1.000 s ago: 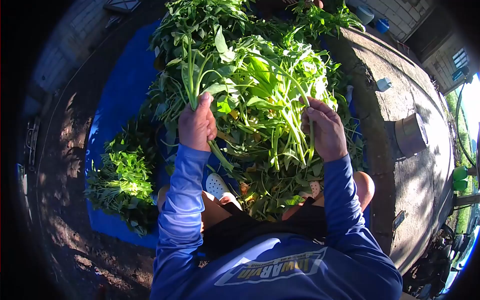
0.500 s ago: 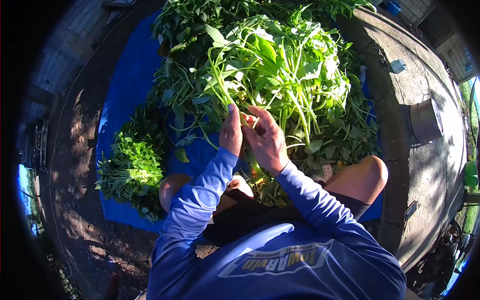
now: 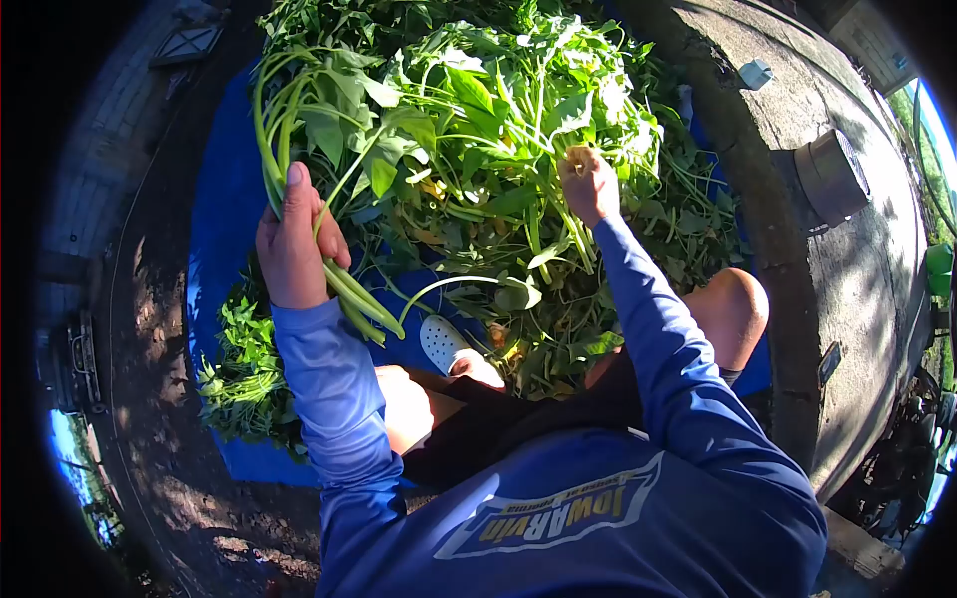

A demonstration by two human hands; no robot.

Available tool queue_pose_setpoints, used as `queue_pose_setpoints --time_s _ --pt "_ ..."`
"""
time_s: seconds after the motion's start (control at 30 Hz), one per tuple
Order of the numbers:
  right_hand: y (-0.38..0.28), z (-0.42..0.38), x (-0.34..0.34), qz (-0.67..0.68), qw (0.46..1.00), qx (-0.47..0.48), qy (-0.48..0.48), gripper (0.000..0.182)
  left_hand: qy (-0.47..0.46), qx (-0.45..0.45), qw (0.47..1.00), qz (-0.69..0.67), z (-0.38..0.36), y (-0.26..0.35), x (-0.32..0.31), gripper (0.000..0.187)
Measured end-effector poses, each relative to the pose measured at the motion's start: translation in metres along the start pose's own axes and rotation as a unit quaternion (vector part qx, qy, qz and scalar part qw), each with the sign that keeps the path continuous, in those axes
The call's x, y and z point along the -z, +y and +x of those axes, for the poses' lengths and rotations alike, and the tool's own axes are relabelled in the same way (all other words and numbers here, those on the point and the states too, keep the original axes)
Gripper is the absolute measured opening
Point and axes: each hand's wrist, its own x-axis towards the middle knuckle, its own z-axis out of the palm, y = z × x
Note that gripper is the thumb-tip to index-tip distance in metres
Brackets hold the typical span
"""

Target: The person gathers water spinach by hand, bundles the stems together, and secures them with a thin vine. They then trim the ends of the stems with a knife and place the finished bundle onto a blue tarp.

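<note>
A small bunch of long, thick-stemmed leafy greens (image 3: 364, 307) is gripped in my left hand (image 3: 297, 239), to the left of a large heap. Its leaves hang over at the top and the pale stem ends point down to the right. My right hand (image 3: 590, 184) is closed at the sunlit heap of leafy greens (image 3: 478, 95), fingers curled in among the stems. What those fingers pinch is mostly hidden; stems run just below them.
A blue tarp (image 3: 221, 179) lies under the greens. Left of my leg sits a separate bundle of greens (image 3: 244, 374). A pale clog with holes (image 3: 439, 341) shows between my legs. On the right, a concrete ledge (image 3: 743, 130) carries a round container (image 3: 832, 177) and a small light-coloured block (image 3: 756, 74).
My hands were together in front of the heap, both on the bunch. The left has moved away leftward with the bunch, while the right has let go and reached right into the heap.
</note>
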Motion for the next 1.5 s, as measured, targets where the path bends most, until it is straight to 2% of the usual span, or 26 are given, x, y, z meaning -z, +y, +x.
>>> queue_pose_setpoints --time_s 0.03,0.1,0.17,0.2,0.23,0.3,0.33,0.37,0.4,0.47,0.53,0.63,0.67,0.77,0.83,0.9,0.93,1.07,1.17,1.2,1.23,1.27,1.37,1.4,1.47,1.5 --pt "0.001 0.007 -0.007 -0.005 0.999 0.051 -0.001 0.028 0.007 -0.032 0.999 -0.028 0.0 0.014 0.001 0.051" --pt "-0.005 0.02 -0.008 -0.022 0.994 0.009 -0.103 0.033 0.004 -0.026 0.999 -0.036 0.002 0.025 0.005 0.05" --pt "-0.015 0.043 0.009 -0.067 0.985 0.088 -0.129 0.028 0.008 -0.013 0.999 -0.033 0.005 0.027 0.003 0.053" --pt "-0.026 0.05 0.025 -0.008 0.989 0.123 -0.079 0.026 0.012 0.011 1.0 0.009 0.002 0.023 -0.003 0.054" --pt "-0.03 0.059 0.033 0.011 0.995 0.085 -0.052 0.022 0.007 0.02 0.997 0.071 0.0 0.016 -0.009 0.063" --pt "-0.047 0.08 0.074 0.03 0.993 -0.062 -0.098 0.016 -0.019 0.031 0.995 0.09 0.005 -0.019 -0.013 0.061" --pt "-0.059 0.084 0.098 0.15 0.978 -0.086 -0.114 0.014 -0.015 0.063 0.992 0.106 0.004 -0.031 -0.018 0.059" --pt "-0.072 0.082 0.12 0.268 0.948 -0.11 -0.131 0.013 -0.011 0.096 0.988 0.122 0.002 -0.04 -0.021 0.058" --pt "-0.085 0.083 0.136 0.292 0.943 -0.122 -0.102 0.017 -0.001 0.117 0.986 0.118 0.001 -0.049 -0.024 0.056" --pt "-0.097 0.083 0.154 0.408 0.895 -0.146 -0.105 0.023 -0.024 0.125 0.988 0.089 0.005 -0.065 -0.022 0.055" --pt "-0.126 0.072 0.176 0.523 0.817 -0.19 -0.149 0.029 -0.035 0.167 0.983 0.061 0.004 -0.075 -0.024 0.053" --pt "-0.131 0.057 0.162 0.481 0.855 -0.148 -0.126 0.031 -0.072 0.096 0.993 0.023 -0.003 -0.09 -0.034 0.043" --pt "-0.134 0.049 0.159 0.462 0.863 -0.162 -0.123 0.033 -0.081 0.108 0.991 -0.015 -0.008 -0.092 -0.037 0.041" --pt "-0.142 0.025 0.143 0.324 0.936 -0.105 -0.087 0.034 -0.077 0.094 0.993 0.007 -0.018 -0.095 -0.043 0.043" --pt "-0.14 0.01 0.126 0.324 0.939 -0.087 -0.075 0.036 -0.076 0.113 0.991 -0.001 -0.026 -0.092 -0.047 0.044" --pt "-0.134 -0.002 0.105 0.231 0.972 -0.031 -0.035 0.036 -0.061 0.122 0.991 -0.017 -0.033 -0.104 -0.048 0.045" --pt "-0.155 -0.012 0.107 0.244 0.964 -0.095 -0.051 0.035 -0.054 0.13 0.99 -0.004 -0.037 -0.108 -0.047 0.048" --pt "-0.175 -0.053 0.074 0.179 0.972 -0.042 -0.143 0.031 -0.116 0.162 0.979 0.034 -0.049 -0.12 -0.041 0.06" --pt "-0.163 -0.103 0.021 0.359 0.874 -0.113 -0.308 0.037 -0.053 0.154 0.985 -0.064 -0.065 -0.126 -0.056 0.054" --pt "-0.172 -0.108 0.023 0.307 0.896 -0.099 -0.306 0.04 -0.07 0.155 0.985 -0.026 -0.066 -0.129 -0.049 0.054" --pt "-0.181 -0.113 0.025 0.254 0.915 -0.086 -0.302 0.044 -0.076 0.131 0.987 -0.048 -0.067 -0.134 -0.046 0.053" --pt "-0.184 -0.119 0.022 0.289 0.904 -0.119 -0.292 0.048 -0.086 0.108 0.988 -0.07 -0.068 -0.14 -0.046 0.051" --pt "-0.17 -0.119 0.028 0.348 0.879 -0.044 -0.323 0.045 -0.08 0.104 0.991 -0.032 -0.065 -0.15 -0.047 0.042" --pt "-0.156 -0.109 0.032 0.327 0.895 -0.053 -0.297 0.039 -0.069 0.109 0.992 0.004 -0.058 -0.15 -0.039 0.038" --pt "-0.122 -0.083 0.032 0.179 0.973 -0.065 -0.129 0.024 -0.046 0.098 0.993 0.05 -0.042 -0.139 -0.025 0.037" --pt "-0.102 -0.067 0.033 0.048 0.995 -0.041 -0.079 0.02 -0.04 0.089 0.993 0.062 -0.037 -0.129 -0.021 0.04"
